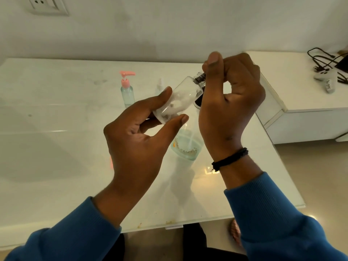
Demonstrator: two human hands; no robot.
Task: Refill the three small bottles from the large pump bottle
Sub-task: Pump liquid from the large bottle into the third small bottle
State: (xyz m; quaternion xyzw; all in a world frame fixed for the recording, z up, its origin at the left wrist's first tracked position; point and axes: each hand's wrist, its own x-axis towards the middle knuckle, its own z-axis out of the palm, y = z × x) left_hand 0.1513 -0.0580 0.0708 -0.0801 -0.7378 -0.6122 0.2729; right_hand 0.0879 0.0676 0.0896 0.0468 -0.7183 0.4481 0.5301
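While the left hand (139, 132) gripped its base, the clear small bottle (180, 98), whitish inside, hung tilted above the white table (56, 147), neck pointing up-right into the right hand (231, 95), which pinched its dark threaded top. Bare tabletop lay to the left; the right edge ran close.

left hand (139, 129) raised mid-frame, back toward camera, thumb and fingers curled around bottle (178, 98), held tilted. right hand (229, 102) higher, fist-like, thumb up, fingers pinching at bottle's neck. both forearms angle up from bottom corners, blue sleeves; black band on right wrist.
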